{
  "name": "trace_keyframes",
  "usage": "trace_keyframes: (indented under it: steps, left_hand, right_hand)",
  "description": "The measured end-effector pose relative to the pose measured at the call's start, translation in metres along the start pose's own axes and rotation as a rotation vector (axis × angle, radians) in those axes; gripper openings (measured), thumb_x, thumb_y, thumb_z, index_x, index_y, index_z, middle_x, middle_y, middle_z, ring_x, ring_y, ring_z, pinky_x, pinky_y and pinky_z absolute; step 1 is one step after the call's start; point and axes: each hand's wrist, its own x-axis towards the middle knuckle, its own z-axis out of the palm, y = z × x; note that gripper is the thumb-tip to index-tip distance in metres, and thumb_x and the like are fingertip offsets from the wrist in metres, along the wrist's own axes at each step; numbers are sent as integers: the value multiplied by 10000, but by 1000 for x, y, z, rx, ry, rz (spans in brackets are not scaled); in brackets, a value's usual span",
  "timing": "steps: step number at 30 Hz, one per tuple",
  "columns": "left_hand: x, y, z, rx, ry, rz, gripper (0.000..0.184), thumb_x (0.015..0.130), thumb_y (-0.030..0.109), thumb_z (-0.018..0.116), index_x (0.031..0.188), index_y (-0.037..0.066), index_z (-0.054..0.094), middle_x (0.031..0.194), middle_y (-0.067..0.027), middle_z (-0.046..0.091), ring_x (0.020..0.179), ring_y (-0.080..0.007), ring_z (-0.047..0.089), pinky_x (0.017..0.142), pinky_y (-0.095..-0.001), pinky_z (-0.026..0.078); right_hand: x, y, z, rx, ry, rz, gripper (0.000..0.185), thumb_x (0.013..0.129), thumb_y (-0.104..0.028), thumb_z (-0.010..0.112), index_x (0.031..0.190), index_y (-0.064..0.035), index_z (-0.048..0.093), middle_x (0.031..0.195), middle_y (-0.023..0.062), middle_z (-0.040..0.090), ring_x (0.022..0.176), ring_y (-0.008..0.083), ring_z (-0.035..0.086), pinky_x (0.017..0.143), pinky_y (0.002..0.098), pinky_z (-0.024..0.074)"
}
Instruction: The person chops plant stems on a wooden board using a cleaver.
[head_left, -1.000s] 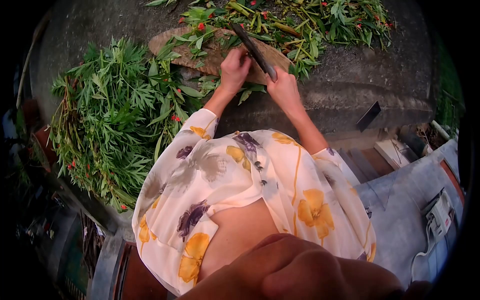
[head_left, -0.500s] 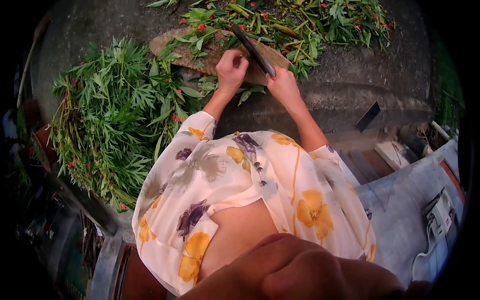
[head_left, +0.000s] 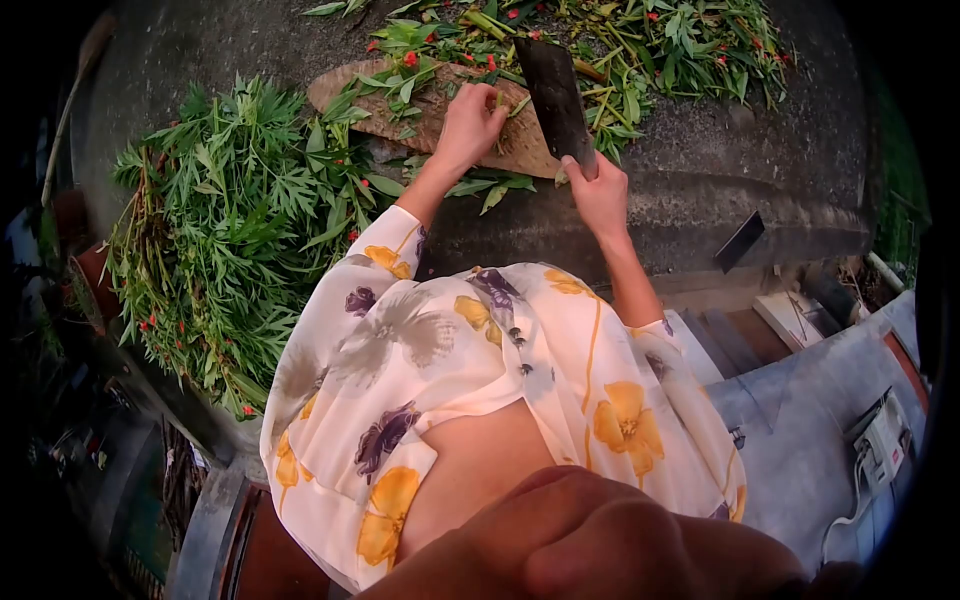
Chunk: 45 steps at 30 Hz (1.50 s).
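My right hand (head_left: 602, 196) is closed round the handle of a broad dark cleaver (head_left: 554, 98), whose flat blade shows above the right part of a wooden board (head_left: 430, 108). Over the middle of the board is my left hand (head_left: 472, 128), its fingers pinched; a small green stem piece (head_left: 503, 108) shows at the fingertips. Leaves and a few cut bits lie on the board's left part. Chopped stems and leaves with red flowers (head_left: 690, 45) are spread behind the board.
A large heap of leafy green plants (head_left: 225, 230) lies left of the board on the dark stone surface (head_left: 740, 140). A dark flat piece (head_left: 740, 241) sits at the front edge on the right. A white device (head_left: 883, 440) is at the lower right.
The cleaver has moved right, away from my left hand, and its blade has turned to show its broad side. My left hand has shifted slightly up and right. My right hand has moved right.
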Motion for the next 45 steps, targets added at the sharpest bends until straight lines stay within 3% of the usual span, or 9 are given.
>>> trace_keyframes:
  steps: [2, 9, 11, 13, 15, 17, 23, 36, 45]
  left_hand:
    - [6, 4, 17, 239, -91, 113, 220, 862, 122, 727, 997, -16, 621, 997, -245, 667, 890, -445, 691, 775, -506, 571]
    - [80, 33, 32, 439, -541, 19, 279, 899, 215, 718, 1007, -42, 708, 938, -264, 705, 788, -399, 712, 728, -446, 592]
    - [109, 21, 48, -466, -203, 19, 312, 927, 275, 730, 997, -29, 744, 849, -218, 728, 748, -339, 721, 706, -409, 583]
    - [135, 31, 26, -418, -112, 11, 389, 895, 309, 754, 1025, -56, 724, 902, -223, 747, 810, -342, 744, 755, -408, 591]
    - [108, 46, -6, -424, -131, -193, 377, 1031, 231, 582, 1303, -27, 542, 886, -213, 684, 770, -344, 689, 643, -441, 539]
    - [78, 8, -14, 53, 51, 97, 345, 936, 328, 734, 977, -13, 768, 795, -182, 739, 736, -320, 729, 712, -412, 581]
    - [-22, 3, -2, 336, -212, -263, 343, 881, 360, 760, 869, 17, 768, 788, -188, 739, 772, -375, 730, 732, -468, 578]
    - [-34, 10, -16, 376, -153, 18, 167, 920, 170, 629, 1006, 27, 618, 924, -228, 669, 833, -467, 678, 719, -575, 543]
    - [-27, -21, -22, -82, -51, 107, 164, 922, 95, 707, 1063, 21, 668, 909, -146, 678, 774, -345, 675, 703, -427, 541]
  right_hand:
    - [-5, -4, -11, 13, 87, 10, 286, 922, -256, 726, 939, 23, 666, 587, 85, 484, 562, 144, 446, 578, 340, 435]
    - [-13, 7, -32, 77, 204, 45, 322, 931, -264, 759, 851, 27, 647, 636, 6, 520, 628, 106, 457, 604, 322, 433]
    - [-14, 14, -30, 143, 226, 57, 311, 942, -251, 760, 841, 19, 646, 654, -23, 532, 642, 90, 454, 603, 305, 424]
    - [-19, 19, -30, 263, 301, 66, 269, 934, -236, 743, 889, 19, 672, 600, 16, 526, 614, 75, 467, 578, 319, 431]
    - [-21, 22, -35, 252, 284, 89, 274, 935, -238, 743, 890, 22, 668, 597, 17, 517, 614, 72, 458, 574, 316, 426]
    - [-18, 20, -39, 248, 268, 106, 279, 935, -240, 742, 890, 24, 665, 593, 19, 507, 615, 69, 450, 570, 313, 420]
    - [-22, 13, -20, 97, 38, 68, 274, 933, -238, 736, 886, 19, 654, 588, 35, 472, 595, 100, 431, 563, 322, 413]
    - [2, 4, -1, -63, -124, 19, 275, 921, -235, 705, 942, 35, 661, 614, 164, 590, 557, 280, 606, 607, 391, 483]
    - [0, -3, -5, 43, -124, 109, 280, 922, -242, 715, 924, 32, 658, 655, 101, 619, 609, 172, 588, 618, 361, 474]
